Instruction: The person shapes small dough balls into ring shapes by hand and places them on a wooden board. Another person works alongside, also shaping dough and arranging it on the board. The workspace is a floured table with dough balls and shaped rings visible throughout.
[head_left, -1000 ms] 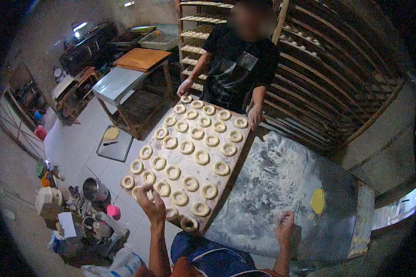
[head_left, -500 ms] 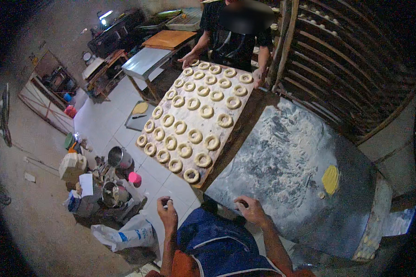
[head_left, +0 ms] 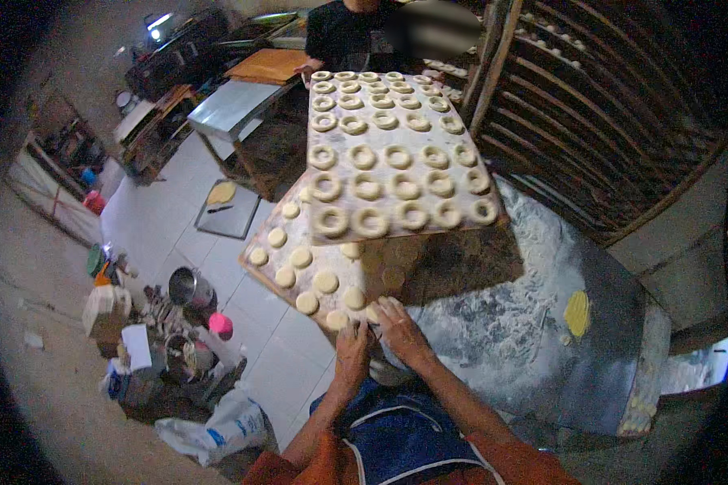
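Note:
A wooden board (head_left: 295, 279) with round flat dough pieces lies at the near edge of the floured table (head_left: 501, 323). My left hand (head_left: 352, 349) grips its near corner. My right hand (head_left: 402, 327) holds the same edge beside it, fingers on top by a dough piece. Above it hangs a second board (head_left: 396, 202) covered with several rows of ring-shaped dough. It is raised and tilted, and a person in a dark top (head_left: 340, 32) holds its far end. It hides much of the lower board.
A tall wooden rack (head_left: 598, 129) stands to the right. A yellow scraper (head_left: 576, 314) lies on the floured table. On the tiled floor to the left are metal pots (head_left: 184, 284), a pink cup (head_left: 220, 325) and a white bag (head_left: 218, 424). A steel table (head_left: 234, 105) stands behind.
The ring-dough board has risen off the table toward the other person, uncovering a board of round pieces. My hands came forward onto that lower board's near edge.

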